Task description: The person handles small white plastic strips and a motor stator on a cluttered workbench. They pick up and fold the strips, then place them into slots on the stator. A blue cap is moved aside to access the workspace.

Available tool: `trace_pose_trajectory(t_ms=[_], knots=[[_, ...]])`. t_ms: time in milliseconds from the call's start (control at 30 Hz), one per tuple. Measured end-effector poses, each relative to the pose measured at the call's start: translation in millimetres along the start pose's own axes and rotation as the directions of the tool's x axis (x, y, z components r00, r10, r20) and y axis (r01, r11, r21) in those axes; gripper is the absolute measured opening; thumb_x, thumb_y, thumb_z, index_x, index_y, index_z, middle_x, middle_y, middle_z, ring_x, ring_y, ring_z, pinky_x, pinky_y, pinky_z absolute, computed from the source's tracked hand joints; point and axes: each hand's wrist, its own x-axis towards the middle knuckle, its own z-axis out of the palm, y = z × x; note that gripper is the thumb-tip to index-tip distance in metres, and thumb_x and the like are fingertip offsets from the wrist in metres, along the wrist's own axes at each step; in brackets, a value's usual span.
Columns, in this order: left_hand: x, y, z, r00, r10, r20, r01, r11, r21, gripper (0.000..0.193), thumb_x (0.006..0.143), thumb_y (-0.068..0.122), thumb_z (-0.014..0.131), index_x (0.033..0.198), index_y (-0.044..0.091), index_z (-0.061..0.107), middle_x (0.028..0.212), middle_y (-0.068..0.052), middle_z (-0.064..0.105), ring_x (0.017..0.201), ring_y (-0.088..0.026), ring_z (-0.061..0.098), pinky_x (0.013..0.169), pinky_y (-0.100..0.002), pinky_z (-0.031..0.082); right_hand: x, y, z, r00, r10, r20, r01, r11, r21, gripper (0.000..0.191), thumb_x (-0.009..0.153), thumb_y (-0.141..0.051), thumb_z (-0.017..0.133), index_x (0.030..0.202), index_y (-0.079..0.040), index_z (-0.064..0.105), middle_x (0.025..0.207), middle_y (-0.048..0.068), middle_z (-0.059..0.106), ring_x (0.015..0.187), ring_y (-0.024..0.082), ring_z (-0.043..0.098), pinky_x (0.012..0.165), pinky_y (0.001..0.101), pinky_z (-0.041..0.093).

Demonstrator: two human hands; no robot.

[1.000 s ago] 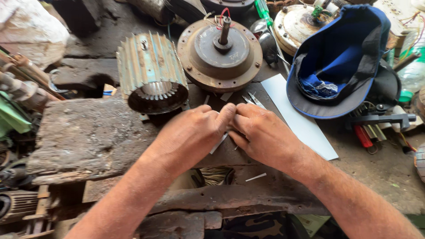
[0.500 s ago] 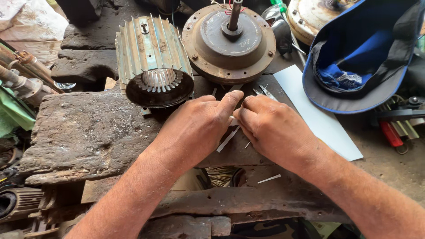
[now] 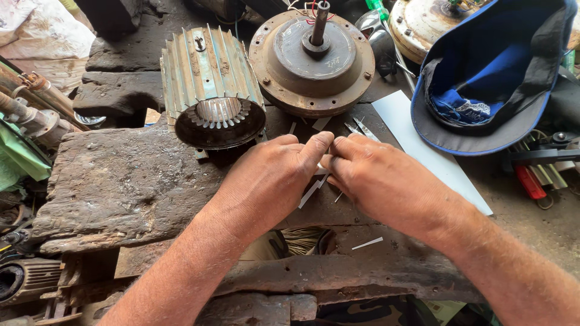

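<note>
At the frame's centre the left hand and right hand meet fingertip to fingertip, fingers pinched on a thin white strip whose long axis slants from lower left to upper right over the tabletop, just below the finned stator.

- Rough wooden bench
- Finned stator lying on its side
- Round motor cover, shaft up
- White sheet
- Upturned blue cap
- Paper strip
</note>
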Motion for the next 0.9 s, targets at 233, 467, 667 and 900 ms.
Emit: trace_pose_trajectory(t_ms=[233,467,667,900], knots=[[-1.0,1.3,-0.6,1.000,0.015,-0.027,-0.016,0.999,-0.043,0.060,0.081,0.003,0.071,0.138,-0.008,0.053,0.092,-0.016,0.072,0.088,-0.031,0.069,0.069,-0.042,0.058,0.1,-0.1,3.0,0.999,-0.029,0.035,0.034,0.987,-0.155,0.022,0.079,-0.001,0.063,0.101,0.001,0.069,0.094,0.011,0.064,0.093,0.026,0.063,0.080,0.0374,0.056],[-1.8,-1.1,1.5,0.998,0.014,-0.060,-0.016,0.999,-0.031,0.061,0.080,0.000,0.069,0.139,-0.007,0.053,0.096,-0.015,0.073,0.089,-0.030,0.070,0.071,-0.041,0.059,-0.1,2.4,12.0,0.997,-0.071,-0.010,0.067,0.969,-0.236,0.018,0.080,-0.002,0.064,0.096,0.001,0.069,0.090,0.011,0.063,0.090,0.025,0.064,0.077,0.0375,0.056],[-3.3,-2.3,2.5,0.993,-0.076,-0.086,0.062,0.987,-0.148,0.043,0.091,0.008,0.069,0.131,-0.004,0.058,0.086,-0.017,0.072,0.087,-0.035,0.069,0.071,-0.047,0.056,1.6,9.7,14.6,0.996,-0.024,-0.085,0.017,0.997,-0.081,0.008,0.085,-0.005,0.069,0.084,0.000,0.064,0.086,0.011,0.061,0.082,0.026,0.064,0.072,0.0396,0.057],[-4.6,-2.1,9.9,0.979,-0.117,-0.167,0.089,0.982,-0.167,0.019,0.091,0.002,0.066,0.110,0.002,0.068,0.085,-0.014,0.071,0.088,-0.033,0.070,0.074,-0.046,0.057,3.2,17.3,15.9,0.981,-0.007,-0.192,0.029,0.993,0.113,0.019,0.082,-0.004,0.074,0.099,0.000,0.067,0.088,0.011,0.066,0.083,0.030,0.067,0.072,0.0408,0.056]])
